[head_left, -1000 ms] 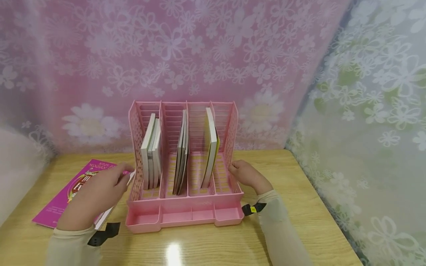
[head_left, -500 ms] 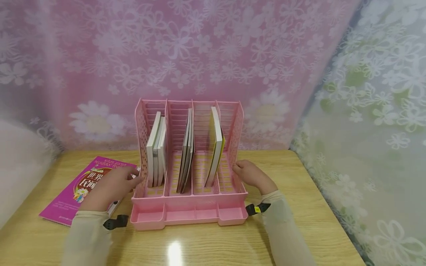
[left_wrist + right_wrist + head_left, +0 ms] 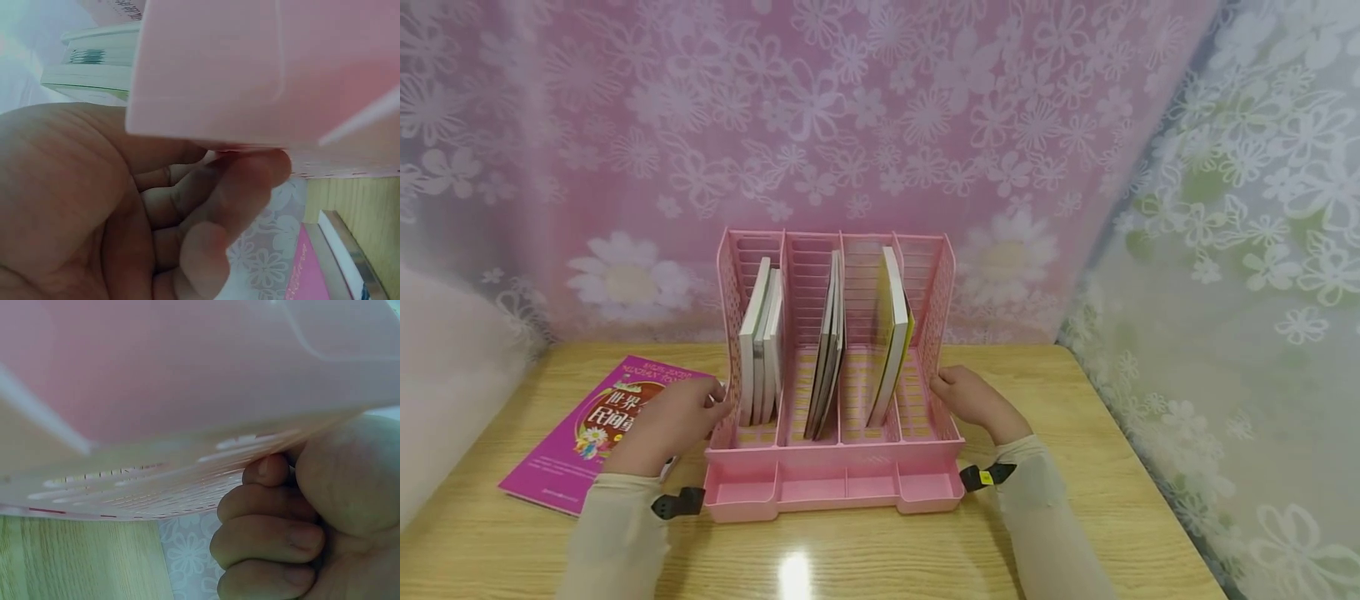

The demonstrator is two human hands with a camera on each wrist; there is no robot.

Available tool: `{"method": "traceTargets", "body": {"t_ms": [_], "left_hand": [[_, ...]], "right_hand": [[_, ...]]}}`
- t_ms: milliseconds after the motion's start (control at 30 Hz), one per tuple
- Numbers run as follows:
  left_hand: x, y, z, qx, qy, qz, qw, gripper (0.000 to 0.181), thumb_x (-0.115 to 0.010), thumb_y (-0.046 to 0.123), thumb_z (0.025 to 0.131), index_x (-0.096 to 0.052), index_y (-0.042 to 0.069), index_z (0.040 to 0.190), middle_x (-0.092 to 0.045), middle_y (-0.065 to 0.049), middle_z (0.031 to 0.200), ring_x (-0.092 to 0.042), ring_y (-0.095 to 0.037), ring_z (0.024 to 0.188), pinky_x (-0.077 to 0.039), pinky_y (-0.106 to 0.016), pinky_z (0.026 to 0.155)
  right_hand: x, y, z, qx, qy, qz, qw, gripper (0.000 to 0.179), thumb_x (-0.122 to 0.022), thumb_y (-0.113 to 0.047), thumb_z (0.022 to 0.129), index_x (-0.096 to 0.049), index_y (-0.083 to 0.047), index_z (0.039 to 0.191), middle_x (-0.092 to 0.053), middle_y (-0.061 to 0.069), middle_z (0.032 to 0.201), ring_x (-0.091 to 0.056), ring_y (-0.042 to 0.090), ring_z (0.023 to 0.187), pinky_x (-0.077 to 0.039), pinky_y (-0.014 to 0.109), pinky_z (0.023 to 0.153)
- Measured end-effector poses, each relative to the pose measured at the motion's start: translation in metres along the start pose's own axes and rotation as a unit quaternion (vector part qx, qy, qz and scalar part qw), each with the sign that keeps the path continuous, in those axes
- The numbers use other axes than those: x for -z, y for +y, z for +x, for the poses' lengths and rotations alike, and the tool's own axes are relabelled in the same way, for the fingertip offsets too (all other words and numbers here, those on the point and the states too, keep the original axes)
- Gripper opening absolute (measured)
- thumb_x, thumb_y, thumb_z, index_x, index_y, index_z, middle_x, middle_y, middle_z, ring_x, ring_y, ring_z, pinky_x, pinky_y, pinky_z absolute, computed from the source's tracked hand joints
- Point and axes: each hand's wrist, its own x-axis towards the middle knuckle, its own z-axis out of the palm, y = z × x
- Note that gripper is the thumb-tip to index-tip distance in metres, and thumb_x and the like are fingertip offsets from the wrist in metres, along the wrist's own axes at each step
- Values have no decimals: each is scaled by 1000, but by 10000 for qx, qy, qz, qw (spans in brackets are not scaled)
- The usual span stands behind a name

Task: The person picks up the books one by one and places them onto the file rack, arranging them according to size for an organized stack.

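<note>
Gripping the perforated plastic rack (image 3: pixel 810 457), left hand (image 3: pixel 670 423) and right hand (image 3: pixel 976 402) flank it.

Flowered pink backdrop (image 3: pixel 880 125), wooden tabletop (image 3: pixel 887 560)

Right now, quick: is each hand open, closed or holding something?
Left hand: fingers bent, touching the pink rack's left side; whether it grips cannot be told.
Right hand: closed, holding the rack's right side.

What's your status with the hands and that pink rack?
Left hand and right hand at opposite sides of pink rack, grip unclear. Rack upright, books standing inside. Purple book lies flat, just left.
</note>
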Motion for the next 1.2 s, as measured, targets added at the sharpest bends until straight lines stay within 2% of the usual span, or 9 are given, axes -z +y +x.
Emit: {"method": "traceTargets", "body": {"t_ms": [267,500,633,700,833,933,1000,1067,1200], "left_hand": [[4,1,-2,6,-60,38,10000,25,-63,27,103,-70,4,110,-70,-4,87,-63,-15,70,-53,-39,64],[10,-10,-6,-111,-11,125,9999,30,-52,25,109,-72,7,122,-71,-3,87,-65,-16,77,-53,-51,76],[10,-17,-7,232,-50,162,9996,30,-59,23,104,-71,4,124,-74,-14,102,-69,-30,92,-52,-57,83],[9,-21,-7,537,-63,186,9984,38,-65,26,101,-68,-1,128,-72,-21,111,-68,-35,95,-53,-58,84],[9,-30,-5,1251,14,226,9919,52,-70,34,96,-63,-11,120,-68,-26,104,-65,-35,84,-55,-54,76],[8,-36,-2,1486,84,381,9881,56,-68,40,96,-63,-13,113,-65,-31,102,-63,-43,88,-54,-58,79],[6,-40,-1,1563,92,459,9866,63,-67,41,96,-58,-16,120,-59,-39,115,-59,-54,103,-50,-66,88],[3,-42,0,1734,52,438,9839,74,-66,43,97,-48,-18,134,-47,-47,129,-46,-64,119,-43,-72,97],[0,-44,-2,2050,-141,205,9784,94,-66,43,97,-19,-21,148,-34,-52,139,-40,-68,125,-42,-73,97]], "right_hand": [[2,0,1,6,-4,-28,10000,39,-40,-24,111,-53,-10,77,-46,2,72,-51,20,74,-43,40,76],[2,0,2,41,1,-22,10000,38,-40,-24,111,-59,-5,83,-49,3,75,-51,20,76,-44,41,77],[1,0,2,-14,-71,75,9999,40,-40,-24,111,-49,-11,74,-41,1,68,-43,18,66,-41,38,70],[0,0,2,-59,-86,111,9999,40,-41,-24,111,-48,-11,74,-39,0,68,-41,17,65,-41,37,70],[-1,2,2,-31,-55,72,10000,37,-41,-23,111,-58,-5,83,-46,2,73,-49,18,73,-43,39,74],[-1,2,2,-33,-25,87,10000,38,-41,-23,110,-57,-5,81,-47,2,72,-48,18,71,-43,38,72],[0,1,2,-51,-33,117,9999,39,-41,-23,110,-52,-8,76,-43,1,69,-44,18,67,-41,37,69],[0,1,1,-60,-46,148,9999,40,-41,-24,110,-48,-11,73,-39,1,67,-40,18,63,-39,36,67],[1,2,0,-51,-56,146,9999,38,-41,-23,110,-49,-12,74,-40,1,68,-42,18,65,-40,36,68]]}}
